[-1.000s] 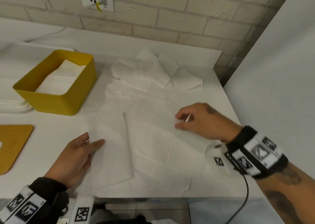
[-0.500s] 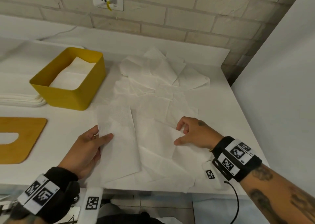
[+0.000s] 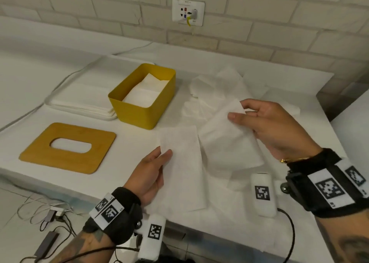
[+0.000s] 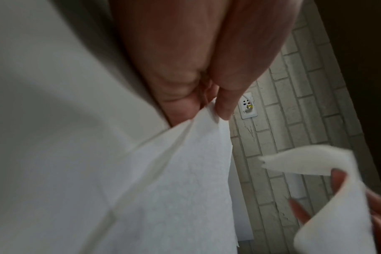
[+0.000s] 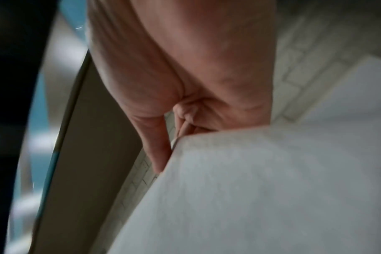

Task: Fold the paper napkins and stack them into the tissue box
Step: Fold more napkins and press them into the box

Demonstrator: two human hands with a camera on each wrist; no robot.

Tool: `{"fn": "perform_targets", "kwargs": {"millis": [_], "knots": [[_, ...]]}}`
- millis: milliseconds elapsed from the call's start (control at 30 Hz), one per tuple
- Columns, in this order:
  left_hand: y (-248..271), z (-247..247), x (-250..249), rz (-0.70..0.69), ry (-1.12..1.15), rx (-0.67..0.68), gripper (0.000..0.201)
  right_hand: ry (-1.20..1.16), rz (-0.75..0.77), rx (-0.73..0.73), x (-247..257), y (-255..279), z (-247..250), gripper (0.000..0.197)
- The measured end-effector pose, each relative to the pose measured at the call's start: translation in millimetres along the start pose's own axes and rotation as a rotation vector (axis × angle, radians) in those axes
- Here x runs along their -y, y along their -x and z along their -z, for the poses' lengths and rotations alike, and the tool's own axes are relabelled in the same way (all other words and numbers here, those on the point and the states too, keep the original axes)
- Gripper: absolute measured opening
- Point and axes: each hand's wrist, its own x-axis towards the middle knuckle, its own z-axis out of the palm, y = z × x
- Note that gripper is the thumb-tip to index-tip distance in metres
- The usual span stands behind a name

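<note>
Lid (image 3: 67, 147): wooden, with an oval slot, flat on the worktop (image 3: 129, 138) well to the left of both hands, off the box.
Tissue box (image 3: 137, 112): yellow, open-topped, ahead of and to the left of the left hand; white folded sheets already lie inside. Its long axis runs away from the person, slanting right.
Left hand (image 3: 149, 174): thumb on top and fingers beneath pinch the near-left edge of a folded napkin (image 3: 181, 162), a long narrow strip lying roughly in line with the box's length.
Key relation: judged from this, the left hand is the nearer one to the box, so the strip would travel forward and left with little turning.
Right hand (image 3: 265, 128): raised off the worktop, thumb and fingertips pinching the top corner of a second napkin (image 3: 229, 142), which hangs slack, with its lower end draped on the sheets below.
Loose napkins (image 3: 215, 86): a rumpled white heap ahead of the right hand, not yet folded.
</note>
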Motion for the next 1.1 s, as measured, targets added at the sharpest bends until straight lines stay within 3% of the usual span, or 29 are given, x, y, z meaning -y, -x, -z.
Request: {"fn": "perform_targets", "kwargs": {"millis": [100,167,300,500,767,967,1033,1100], "knots": [[0.5,1.6,-0.4,0.001,0.021,-0.019,0.032,-0.313,-0.100,0.044,-14.1,-5.6,-36.1,0.021],[1.6,1.0,-1.1,0.004,0.012,-0.021,0.038,-0.392,-0.189,0.066,-35.5,-5.8,-61.6,0.019],[2.7,-0.8,-3.3,0.045,0.039,-0.051,0.044,-0.337,-0.322,0.029,-77.4,-2.0,-90.7,0.024],[2.1,-0.3,-5.3,0.078,0.086,-0.089,0.053,-0.279,-0.348,-0.058,-93.1,-2.5,-98.5,0.024],[4.6,-2.5,-1.5,0.028,-0.050,-0.001,0.033,-0.253,-0.338,-0.113,-94.9,2.7,-114.9,0.027],[-0.2,-2.2,1.9,-0.019,-0.069,-0.041,0.027,-0.163,-0.354,0.081,-85.3,20.6,-80.9,0.045],[-2.0,-1.1,2.9,-0.034,-0.055,-0.053,0.025,-0.085,-0.317,0.023,-76.2,16.5,-47.8,0.036],[-3.0,-0.9,4.0,-0.039,-0.048,-0.050,0.024,0.110,-0.272,-0.144,-68.7,2.5,-6.6,0.024]]}}
